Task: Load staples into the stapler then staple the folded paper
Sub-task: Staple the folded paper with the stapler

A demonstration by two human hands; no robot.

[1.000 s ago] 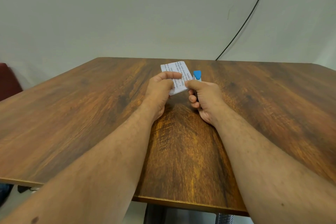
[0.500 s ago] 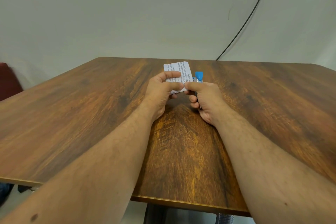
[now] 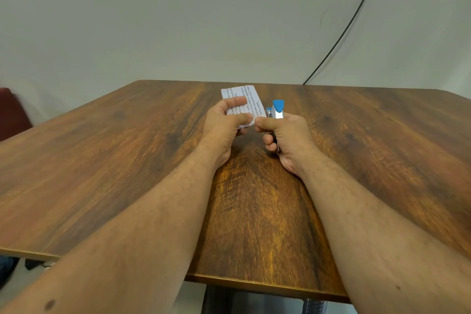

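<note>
A dark, wood-grained worktop is being reached across by two bare forearms, a pale wall and a black cable being seen beyond its far edge. Above the middle of the worktop, the left hand is being kept closed on the folded paper, a white printed sheet pinched between the thumb on its near face and the index finger laid across its upper part; most of the sheet is being shown past the fingertips, on the far side of the hand. Just to the right, the right hand is being kept wrapped around the stapler, its blue and metal head being held upright above the knuckles, beside the paper's right edge. The two thumbs are being brought tip to tip at the paper's near corner. Whether the paper is sitting inside the stapler's mouth cannot be told.
</note>
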